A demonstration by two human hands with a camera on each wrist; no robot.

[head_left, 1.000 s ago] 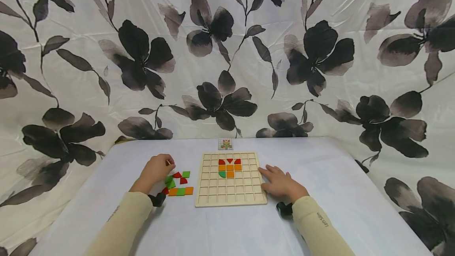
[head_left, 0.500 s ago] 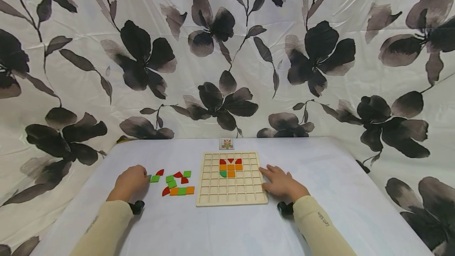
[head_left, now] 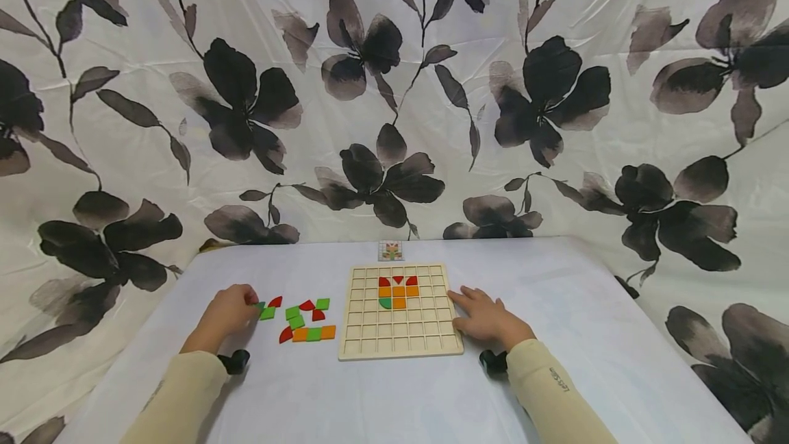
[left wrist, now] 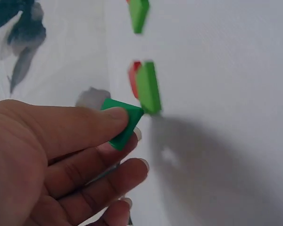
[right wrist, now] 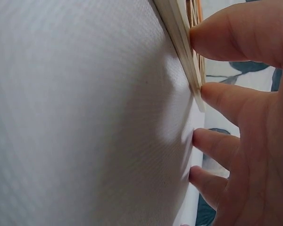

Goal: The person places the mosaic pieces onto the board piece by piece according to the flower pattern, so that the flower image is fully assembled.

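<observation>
My left hand (head_left: 225,314) is at the left end of the loose tiles. Its thumb and fingers pinch a small dark green tile (left wrist: 121,123) with a pointed corner; the thumb covers part of it. Just beyond lie a light green tile (left wrist: 148,88) and a red tile (head_left: 275,301). My right hand (head_left: 488,318) rests at the right side of a square wooden grid board (head_left: 401,348), thumb and forefinger touching its edge and the other fingers spread on the tablecloth. Set in the board's upper cells are red, orange and green tiles, among them a green quarter-circle tile (head_left: 385,303).
Between my left hand and the board lie several loose tiles, such as a red one (head_left: 286,334) and a row with an orange one (head_left: 329,332). A small pattern card (head_left: 391,251) lies behind the board. A floral cloth (head_left: 382,177) hangs at the table's far edge.
My left hand has moved left from over the loose tiles to their left end, uncovering a red and a light green tile, and now pinches the dark green tile. My right hand stays at the board.
</observation>
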